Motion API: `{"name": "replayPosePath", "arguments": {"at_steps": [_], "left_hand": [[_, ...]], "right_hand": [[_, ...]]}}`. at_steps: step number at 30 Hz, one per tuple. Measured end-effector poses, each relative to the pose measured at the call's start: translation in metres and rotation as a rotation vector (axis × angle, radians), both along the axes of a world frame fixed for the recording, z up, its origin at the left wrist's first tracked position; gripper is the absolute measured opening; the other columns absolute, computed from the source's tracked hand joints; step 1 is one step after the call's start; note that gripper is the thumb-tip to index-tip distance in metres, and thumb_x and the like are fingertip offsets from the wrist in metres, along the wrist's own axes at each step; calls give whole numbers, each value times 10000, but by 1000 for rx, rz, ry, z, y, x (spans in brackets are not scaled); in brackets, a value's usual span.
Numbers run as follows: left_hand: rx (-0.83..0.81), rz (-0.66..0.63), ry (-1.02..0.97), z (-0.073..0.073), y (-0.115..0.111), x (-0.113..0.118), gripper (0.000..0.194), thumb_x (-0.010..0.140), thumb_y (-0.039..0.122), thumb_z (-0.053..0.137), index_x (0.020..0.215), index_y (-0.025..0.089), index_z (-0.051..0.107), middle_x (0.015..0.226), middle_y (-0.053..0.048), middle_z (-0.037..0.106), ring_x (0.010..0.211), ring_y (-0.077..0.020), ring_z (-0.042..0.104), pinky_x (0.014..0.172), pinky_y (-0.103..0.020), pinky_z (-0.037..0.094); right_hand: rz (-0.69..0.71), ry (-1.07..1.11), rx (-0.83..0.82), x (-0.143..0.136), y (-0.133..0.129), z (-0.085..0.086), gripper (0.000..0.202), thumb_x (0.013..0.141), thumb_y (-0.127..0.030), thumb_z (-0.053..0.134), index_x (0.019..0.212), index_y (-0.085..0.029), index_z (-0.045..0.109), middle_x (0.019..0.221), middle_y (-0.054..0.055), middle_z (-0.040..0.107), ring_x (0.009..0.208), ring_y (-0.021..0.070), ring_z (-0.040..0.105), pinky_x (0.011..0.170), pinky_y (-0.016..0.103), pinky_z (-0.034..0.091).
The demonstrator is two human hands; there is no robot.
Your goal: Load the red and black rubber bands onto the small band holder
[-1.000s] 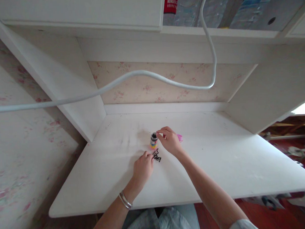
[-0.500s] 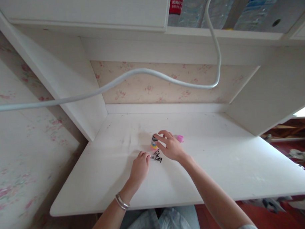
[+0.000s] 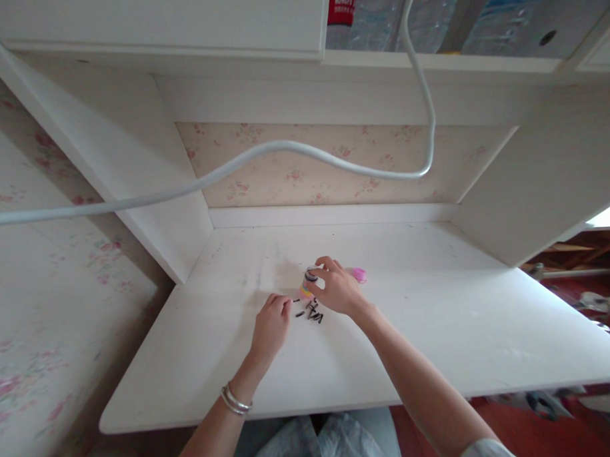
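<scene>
A small clear jar point(image 3: 306, 290) with a dark top and yellow and pink colours low down stands upright on the white desk. My right hand point(image 3: 337, 289) has its thumb and fingers around the jar's upper part. In front of the jar lies a loose pile of small black clip-like pieces point(image 3: 314, 313), too small to make out fully. My left hand point(image 3: 271, 323) is closed in a pinch to the left of the jar, with one thin black piece point(image 3: 296, 300) at its fingertips. Another black piece point(image 3: 300, 314) lies apart from the pile.
A pink object point(image 3: 359, 275), perhaps a lid, lies beyond my right hand. The white desk point(image 3: 429, 344) has side panels and an overhead cabinet point(image 3: 168, 26) with bottles point(image 3: 377, 16) in its open part. A white cable point(image 3: 282, 146) hangs across the view.
My left hand has moved slightly up and left from beside the pile, with a black piece now showing at its fingertips. My right hand stays at the jar.
</scene>
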State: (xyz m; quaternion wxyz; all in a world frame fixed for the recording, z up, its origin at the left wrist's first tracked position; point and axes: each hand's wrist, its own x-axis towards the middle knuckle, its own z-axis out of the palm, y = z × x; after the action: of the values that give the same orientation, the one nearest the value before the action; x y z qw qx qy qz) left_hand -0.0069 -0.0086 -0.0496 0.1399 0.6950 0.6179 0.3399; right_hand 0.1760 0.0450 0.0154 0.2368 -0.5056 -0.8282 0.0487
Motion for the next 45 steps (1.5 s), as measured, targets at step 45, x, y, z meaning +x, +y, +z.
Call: {"name": "replayPosePath", "arguments": {"at_steps": [45], "left_hand": [[94, -92, 306, 69, 43, 18, 435, 847, 59, 436, 1152, 309, 620, 1144, -8, 593, 891, -135, 636, 793, -229, 483]], "right_hand": [[3, 71, -185, 25, -38, -90, 200, 887, -256, 536, 940, -305, 723, 1012, 18, 628, 897, 168, 570, 832, 291, 431]]}}
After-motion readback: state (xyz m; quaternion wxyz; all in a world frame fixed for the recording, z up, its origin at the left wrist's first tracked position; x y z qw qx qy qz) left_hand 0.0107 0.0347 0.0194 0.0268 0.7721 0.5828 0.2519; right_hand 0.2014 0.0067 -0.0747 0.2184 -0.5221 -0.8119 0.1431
